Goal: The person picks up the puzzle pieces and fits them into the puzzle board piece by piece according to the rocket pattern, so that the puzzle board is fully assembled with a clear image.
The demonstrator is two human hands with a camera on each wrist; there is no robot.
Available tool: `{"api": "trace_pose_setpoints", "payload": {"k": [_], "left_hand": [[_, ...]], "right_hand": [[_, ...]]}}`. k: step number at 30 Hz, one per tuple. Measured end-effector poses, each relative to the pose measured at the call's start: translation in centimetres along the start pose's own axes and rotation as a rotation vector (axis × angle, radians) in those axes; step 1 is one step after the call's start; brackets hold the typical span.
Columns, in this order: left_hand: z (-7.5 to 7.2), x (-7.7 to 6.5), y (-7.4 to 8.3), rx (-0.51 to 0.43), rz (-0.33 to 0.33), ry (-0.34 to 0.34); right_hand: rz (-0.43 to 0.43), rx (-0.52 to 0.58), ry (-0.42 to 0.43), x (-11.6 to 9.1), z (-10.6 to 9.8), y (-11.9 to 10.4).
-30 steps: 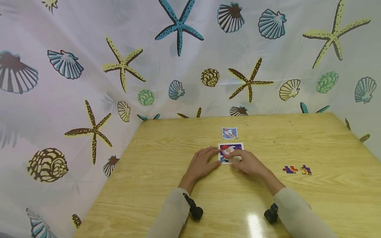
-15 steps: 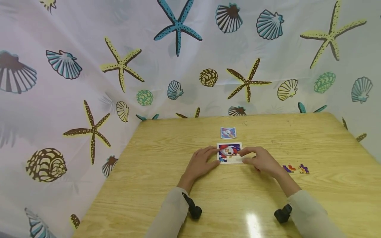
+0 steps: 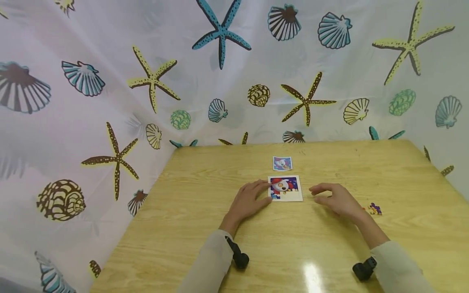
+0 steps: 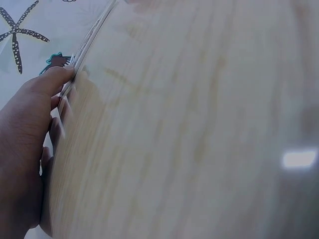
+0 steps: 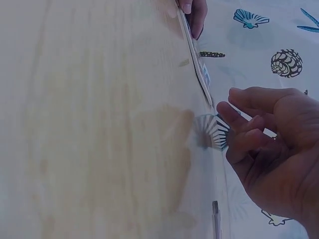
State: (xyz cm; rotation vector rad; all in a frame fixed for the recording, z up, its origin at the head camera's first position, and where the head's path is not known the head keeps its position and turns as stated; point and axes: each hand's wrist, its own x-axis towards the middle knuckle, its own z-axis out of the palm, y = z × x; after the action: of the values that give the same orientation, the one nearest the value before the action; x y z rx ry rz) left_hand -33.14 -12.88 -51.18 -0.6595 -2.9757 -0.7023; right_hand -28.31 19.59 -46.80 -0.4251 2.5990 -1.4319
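Observation:
A small square jigsaw puzzle (image 3: 289,196) with a white border lies on the table. Its picture shows a white dog-like figure with red on purple, and the lower right part of the frame is pale and bare. My left hand (image 3: 248,200) rests along its left side, fingertips and thumb touching the border. In the left wrist view the thumb (image 4: 57,74) lies against the board's edge. To the right of the board hovers my right hand (image 3: 338,201), fingers loosely bent and holding nothing. Behind that hand, a loose puzzle piece (image 3: 375,209) shows; another is mostly hidden.
A small picture card (image 3: 282,163) with a similar dog design lies just beyond the puzzle. The wood-grain table (image 3: 205,175) ends at a hanging cloth (image 3: 242,61) printed with shells and starfish. Black wrist cameras (image 3: 239,259) sit on both sleeves.
My right hand has drawn back from over the puzzle to the right, uncovering its picture and bare part. It now covers most of one loose piece. The left hand has stayed in place.

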Motion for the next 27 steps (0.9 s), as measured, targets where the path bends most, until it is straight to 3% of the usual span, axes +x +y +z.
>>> {"api": "trace_pose_setpoints", "payload": {"k": [27], "left_hand": [[-0.1,0.1,0.3,-0.004,0.001,0.009]], "right_hand": [[0.013,0.069,-0.015,-3.3,-4.7,2.2]]}}
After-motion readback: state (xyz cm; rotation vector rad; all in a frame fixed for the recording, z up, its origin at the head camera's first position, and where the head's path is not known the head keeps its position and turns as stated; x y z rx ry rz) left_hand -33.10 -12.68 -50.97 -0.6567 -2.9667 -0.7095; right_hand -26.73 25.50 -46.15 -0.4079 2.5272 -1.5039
